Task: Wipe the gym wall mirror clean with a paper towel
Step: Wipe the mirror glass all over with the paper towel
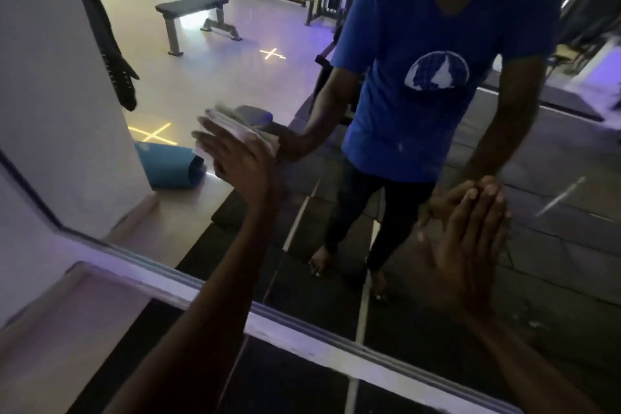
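The wall mirror [275,84] fills most of the head view and reflects the gym and a person in a blue shirt. My left hand [235,155] presses a folded white paper towel [242,128] flat against the glass with straight fingers, left of centre. My right hand [470,235] lies flat on the glass lower right, fingers straight, holding nothing. Each hand meets its own reflection at the glass.
The mirror's pale lower frame [302,329] runs diagonally from left to lower right, with dark floor below it. A white wall [50,111] borders the mirror at left. A streak [561,195] shows on the glass at right. Reflected are a bench [195,15] and a blue rolled mat [168,165].
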Demonstrator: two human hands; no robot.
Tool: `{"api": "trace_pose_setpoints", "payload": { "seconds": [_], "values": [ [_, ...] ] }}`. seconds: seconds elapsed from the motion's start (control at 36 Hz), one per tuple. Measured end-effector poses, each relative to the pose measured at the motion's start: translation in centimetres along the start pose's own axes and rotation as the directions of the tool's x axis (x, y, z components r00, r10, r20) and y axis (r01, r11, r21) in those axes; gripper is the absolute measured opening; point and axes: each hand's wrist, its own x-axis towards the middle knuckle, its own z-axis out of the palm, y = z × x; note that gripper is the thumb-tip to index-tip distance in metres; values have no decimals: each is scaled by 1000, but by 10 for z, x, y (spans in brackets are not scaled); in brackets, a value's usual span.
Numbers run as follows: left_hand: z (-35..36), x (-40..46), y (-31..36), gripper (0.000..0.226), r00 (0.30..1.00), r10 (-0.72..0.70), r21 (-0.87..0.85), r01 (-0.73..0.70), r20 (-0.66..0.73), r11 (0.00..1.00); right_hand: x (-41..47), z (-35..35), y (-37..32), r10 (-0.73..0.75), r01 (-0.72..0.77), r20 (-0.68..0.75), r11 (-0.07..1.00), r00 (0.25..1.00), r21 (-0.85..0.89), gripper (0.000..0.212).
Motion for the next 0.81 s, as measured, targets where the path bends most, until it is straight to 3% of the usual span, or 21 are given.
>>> {"api": "trace_pose_setpoints", "payload": {
  "seconds": [0.06,0.11,0.19,0.22,0.25,0.36,0.44,0.5,0.56,0.61,0.64,0.67,0.72,0.75,0.78,0.81],
  "values": [
    [11,-53,26,79,997,60,9,-61,56,998,-3,0,15,-8,8,-12,1000,1000,-20,97],
    [17,-131,52,76,940,232,4,-240,249,971,-7,-1,29,-26,26,-5,999,1000,-48,89],
    [19,-221,72,95,675,456,-135,-473,580,871,-13,-4,53,-53,58,34,987,998,-149,82],
    [20,-225,67,93,623,490,-143,-521,610,841,-15,-4,61,-70,74,31,982,997,-171,82],
    [22,-220,60,85,617,516,-123,-565,594,816,-16,-5,70,-85,88,26,984,996,-157,83],
    [22,-187,56,75,698,545,-4,-614,464,790,-15,-13,113,-98,98,0,995,995,-25,91],
    [19,-155,81,76,872,383,-13,-398,305,917,-9,-20,141,-93,93,-4,996,996,3,91],
    [25,-135,103,93,968,195,-72,-186,159,980,-8,-23,151,-105,106,-20,994,994,32,89],
    [42,-138,129,95,997,67,-96,-63,45,993,-8,-24,157,-134,135,-19,990,991,37,87],
    [60,-181,151,82,987,151,-38,-149,46,988,-9,-22,160,-156,157,-26,987,987,36,87],
    [68,-214,156,77,951,279,-22,-279,134,960,-9,-20,160,-157,158,-29,987,987,42,88],
    [74,-245,154,76,870,420,-17,-430,257,903,-9,-19,160,-153,154,-31,987,988,45,88],
    [75,-277,135,81,628,630,-8,-706,457,708,-8,-15,160,-141,142,-34,988,989,55,89],
    [71,-267,124,83,521,700,15,-807,489,590,-8,-13,160,-139,141,-32,988,990,70,90],
    [67,-247,115,84,460,740,42,-861,491,507,-7,-11,160,-139,141,-32,987,990,79,90],
    [60,-224,111,82,464,757,72,-869,461,489,-8,-10,160,-139,141,-39,987,990,71,91]
  ]
}}
